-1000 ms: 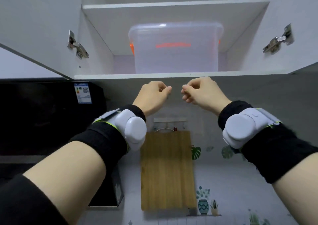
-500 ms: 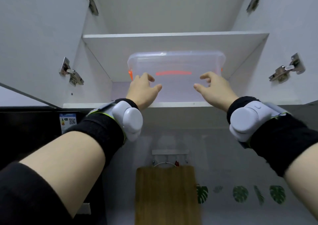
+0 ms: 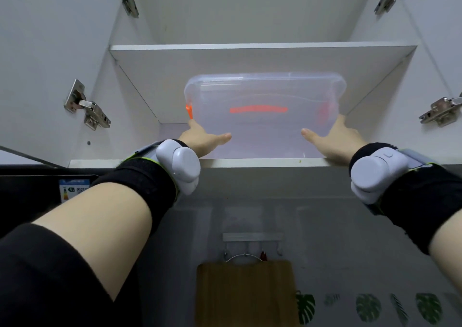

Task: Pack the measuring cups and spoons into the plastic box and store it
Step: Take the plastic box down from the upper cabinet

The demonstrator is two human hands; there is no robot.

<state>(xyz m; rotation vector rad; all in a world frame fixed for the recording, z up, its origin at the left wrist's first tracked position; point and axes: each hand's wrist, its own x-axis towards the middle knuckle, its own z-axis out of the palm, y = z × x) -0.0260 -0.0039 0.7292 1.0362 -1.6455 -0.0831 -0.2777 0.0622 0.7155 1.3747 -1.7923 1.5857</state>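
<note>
Upper white cabinet shelf carries the translucent lidded plastic box with orange handle, pressed at its lower sides between left hand and right hand, fingers flat, thumbs spread; no cups or spoons discernible inside, so packing appears outstanding.

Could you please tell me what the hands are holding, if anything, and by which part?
The translucent plastic box with orange latches, on the cabinet shelf, is held between left hand and right hand at its ends, thumbs on its front.
</note>
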